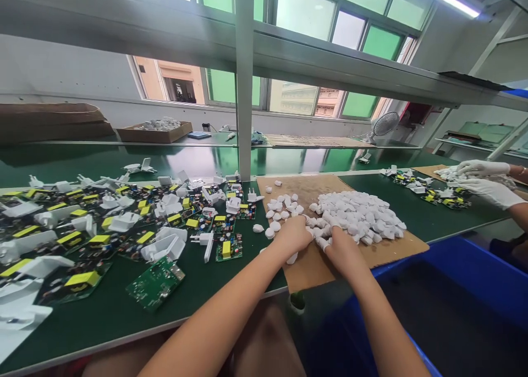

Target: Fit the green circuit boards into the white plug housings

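Note:
My left hand (292, 235) and my right hand (343, 249) are close together over a brown cardboard sheet (391, 250) on the green bench. Both are curled, fingers closed around small white plastic caps at the near edge of a big pile of white caps (358, 215). White tape wraps some fingertips of my right hand. A few loose caps (280, 204) lie scattered on the cardboard to the left of the pile. What exactly sits inside each fist is partly hidden.
Left of the cardboard lie several green circuit boards with yellow parts (225, 249) and white plug housings (165, 248). A blue bin (466, 289) stands below my right arm. A co-worker's gloved hands (487, 187) handle parts at the far right. A steel post (244, 80) rises behind.

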`<state>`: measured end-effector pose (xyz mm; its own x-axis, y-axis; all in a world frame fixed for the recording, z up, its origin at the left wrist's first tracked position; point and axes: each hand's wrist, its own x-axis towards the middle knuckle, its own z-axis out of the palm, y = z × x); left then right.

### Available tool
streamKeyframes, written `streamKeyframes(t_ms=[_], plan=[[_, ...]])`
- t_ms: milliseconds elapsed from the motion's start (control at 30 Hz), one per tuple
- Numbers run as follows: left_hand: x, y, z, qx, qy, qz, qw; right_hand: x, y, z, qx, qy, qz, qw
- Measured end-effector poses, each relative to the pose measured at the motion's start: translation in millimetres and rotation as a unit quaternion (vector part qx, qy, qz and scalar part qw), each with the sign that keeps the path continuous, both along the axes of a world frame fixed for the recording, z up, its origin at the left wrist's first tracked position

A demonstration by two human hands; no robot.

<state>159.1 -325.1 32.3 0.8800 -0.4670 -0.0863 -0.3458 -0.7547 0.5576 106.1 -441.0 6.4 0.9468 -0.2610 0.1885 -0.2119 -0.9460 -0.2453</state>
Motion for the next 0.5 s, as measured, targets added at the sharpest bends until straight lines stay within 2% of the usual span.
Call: streamKeyframes(t_ms=[133, 267, 400, 500], plan=[[-5.1, 4.6, -1.9, 0.04, -0.019, -0.037, 0.998, -5.8, 1.0, 1.0, 0.025, -0.036, -0.02, 0.999], [-15.3, 8.1, -2.5, 0.036, -0.041, -0.063, 0.997, -10.1, -3.3, -2.0, 0.119, -0.102, -0.019, 0.987], [-27.9, 6.6, -4.5, -0.016, -0.049, -0.038, 0.998, -13.7, -10.2, -10.9, 0.281, -0.17, 0.034, 0.944], [-30.4, 6.6, -6.1, -0.122, -0.035, 0.014, 0.992, -16.6, -12.8, -16.0, 0.398, -0.193, 0.061, 0.895]])
